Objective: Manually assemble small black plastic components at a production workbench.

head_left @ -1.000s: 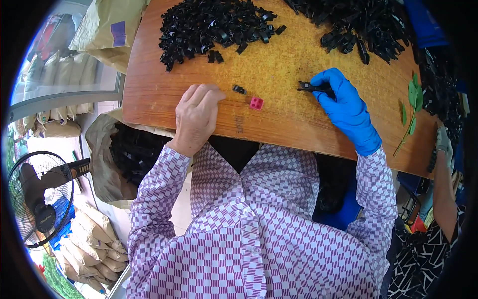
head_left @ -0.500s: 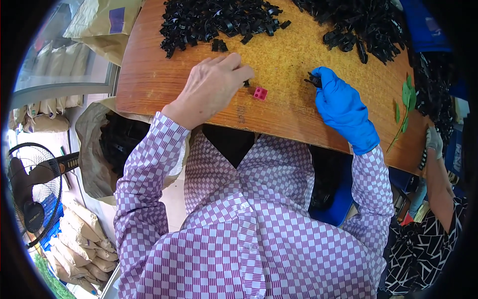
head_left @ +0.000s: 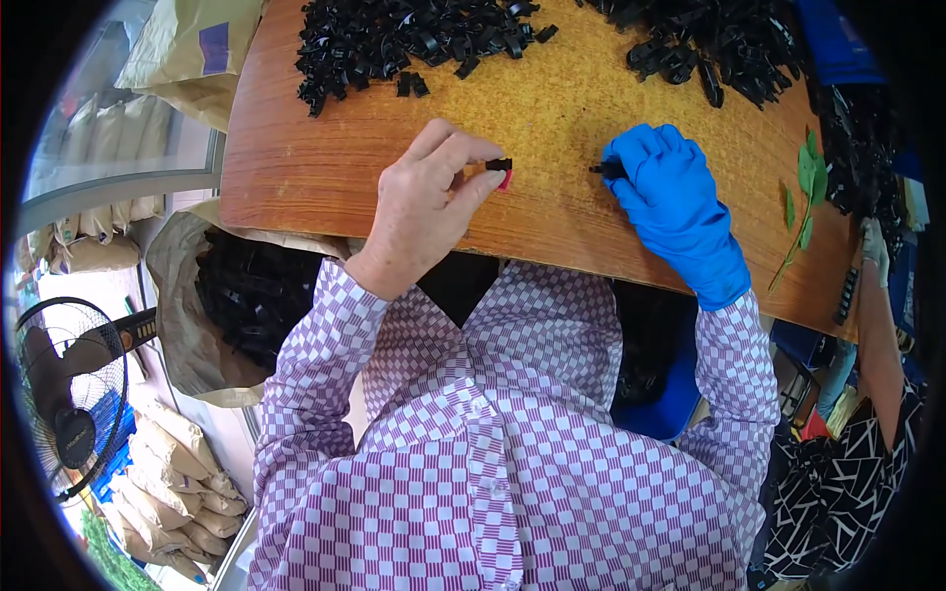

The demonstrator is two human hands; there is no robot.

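Note:
My bare left hand pinches a small black plastic clip between thumb and index finger. The clip sits right at a small pink block, mostly covered by my thumb; whether they touch I cannot tell. In a blue glove, my right hand is closed around a dark piece, of which only a short black end shows past the fingers. Both hands are low over the near part of the wooden table.
Heaps of black plastic clips and longer black pieces lie across the far side. A leafy sprig rests at the right. An open sack of black parts stands left, beside a fan. A co-worker's gloved hand is at far right.
My left hand has drawn the black clip over to the pink block, which is now mostly covered. My right hand has turned, its fingers curling further over the dark piece.

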